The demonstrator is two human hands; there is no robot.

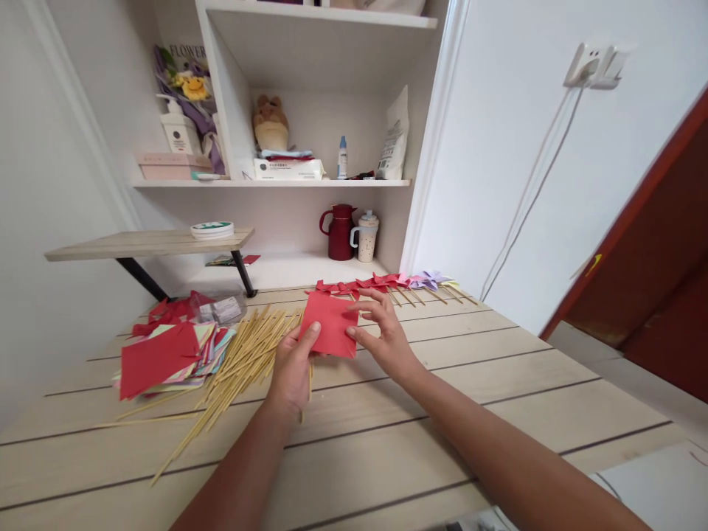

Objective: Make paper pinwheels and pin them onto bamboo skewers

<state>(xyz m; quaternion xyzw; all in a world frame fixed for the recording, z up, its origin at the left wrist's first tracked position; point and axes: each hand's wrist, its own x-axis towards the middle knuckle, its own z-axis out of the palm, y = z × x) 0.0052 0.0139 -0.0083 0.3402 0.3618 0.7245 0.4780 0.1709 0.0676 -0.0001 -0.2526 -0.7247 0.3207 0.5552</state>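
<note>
To the right of the paper stack [159, 361] and bamboo sticks [243, 361] on the desk [365, 472], a red paper square [330, 324] is held up, best kept flat with light pressure at the edges so it does not crease. The left hand [291, 367] grips its left side, thumb on top; the right hand [389, 341], thumb and fingers parted, is at its right edge, nearer than the paper pinwheels [381, 282].

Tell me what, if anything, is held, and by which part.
A red paper square: the left hand pinches its left edge, thumb on top. The right hand is at its right edge; whether it grips is unclear.
</note>
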